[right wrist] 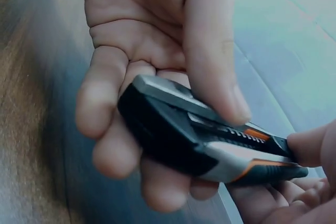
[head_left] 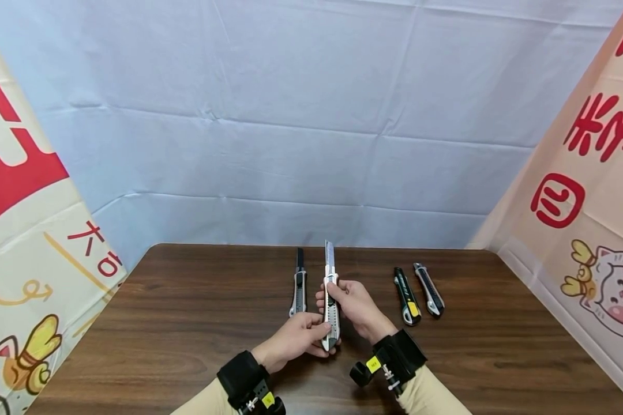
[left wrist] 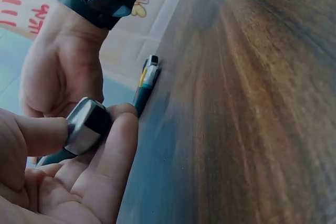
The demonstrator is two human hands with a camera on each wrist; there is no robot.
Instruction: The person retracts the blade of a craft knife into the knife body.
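Both hands hold one silver and black utility knife (head_left: 330, 308) upright above the table, its long blade pointing away from me. My left hand (head_left: 293, 340) pinches the near end of the handle between thumb and fingers, and this end shows as a silver and black tip in the left wrist view. Higher up the handle, my right hand (head_left: 360, 308) grips it, with the thumb lying along the slider side. Orange trim shows on the handle in the right wrist view. A second utility knife (head_left: 299, 285), grey with a black blade, lies just left of the hands.
Right of the hands lie a green and black utility knife (head_left: 406, 297) with a yellow part and a grey and black utility knife (head_left: 430, 290). All rest on a dark wooden table (head_left: 187, 323). A pale blue cloth (head_left: 291, 115) hangs behind, with printed banners at both sides.
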